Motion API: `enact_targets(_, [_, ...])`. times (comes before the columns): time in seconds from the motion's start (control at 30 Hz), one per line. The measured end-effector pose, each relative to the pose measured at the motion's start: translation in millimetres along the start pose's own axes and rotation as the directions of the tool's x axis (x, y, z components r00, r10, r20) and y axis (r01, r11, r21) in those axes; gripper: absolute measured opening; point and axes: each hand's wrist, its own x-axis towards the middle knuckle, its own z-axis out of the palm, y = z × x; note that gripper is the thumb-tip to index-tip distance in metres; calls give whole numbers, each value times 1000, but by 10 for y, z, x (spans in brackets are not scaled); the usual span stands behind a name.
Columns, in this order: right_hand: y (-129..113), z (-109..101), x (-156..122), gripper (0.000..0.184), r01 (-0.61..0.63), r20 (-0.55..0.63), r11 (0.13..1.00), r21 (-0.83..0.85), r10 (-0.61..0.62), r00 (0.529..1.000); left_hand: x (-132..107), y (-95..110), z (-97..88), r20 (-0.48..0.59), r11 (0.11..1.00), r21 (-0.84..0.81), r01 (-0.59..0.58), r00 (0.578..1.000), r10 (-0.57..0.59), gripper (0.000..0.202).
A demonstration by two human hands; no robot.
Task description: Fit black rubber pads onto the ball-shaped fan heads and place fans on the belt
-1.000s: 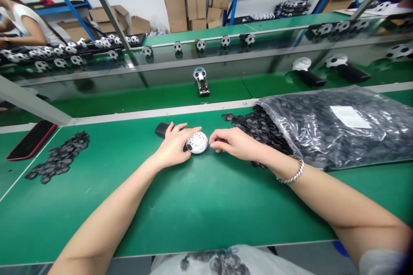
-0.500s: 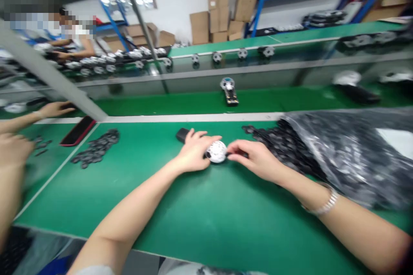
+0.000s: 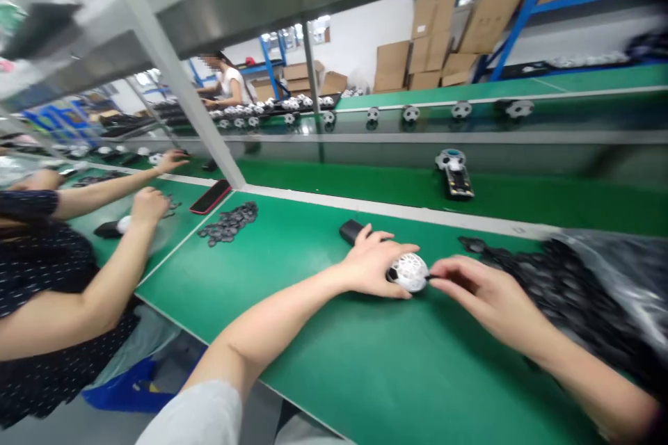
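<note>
Right hand [image 3: 485,290] closer to ball [image 3: 413,271] than second ago, my fingertips pinching chip [image 3: 430,277] at its edge; left hand [image 3: 371,265] clamped round ball, likely bracing it.

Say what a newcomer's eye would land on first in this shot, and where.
Likely the white openwork ball on the green table, held by the left hand, while the right hand pinches a small black piece at its right side. Next come the big heap of black pieces at right and the row of football-patterned parts across the background.
</note>
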Motion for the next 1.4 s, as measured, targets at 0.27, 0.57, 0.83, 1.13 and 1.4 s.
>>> enact_targets(0.27, [-114,-9,43,13,129,20,991,36,-130,991,29,-32,22,-8,1000,17,10,1000,-10,76])
enact_targets(0.57, [-114,14,29,12,202,52,979,29,-203,978,28,-55,39,-7,999,33,2,1000,-1,75])
enact_targets(0.83, [-88,137,45,5,124,-14,990,73,-123,992,43,-3,44,-23,999,7,32,999,-32,74])
enact_targets(1.13, [-12,218,53,30,-4,-69,992,126,13,998,59,22,75,-71,999,23,43,997,-41,62])
enact_targets(1.4, [72,-254,128,15,-212,145,976,-51,217,965,66,-14,39,-29,999,15,-30,999,31,68])
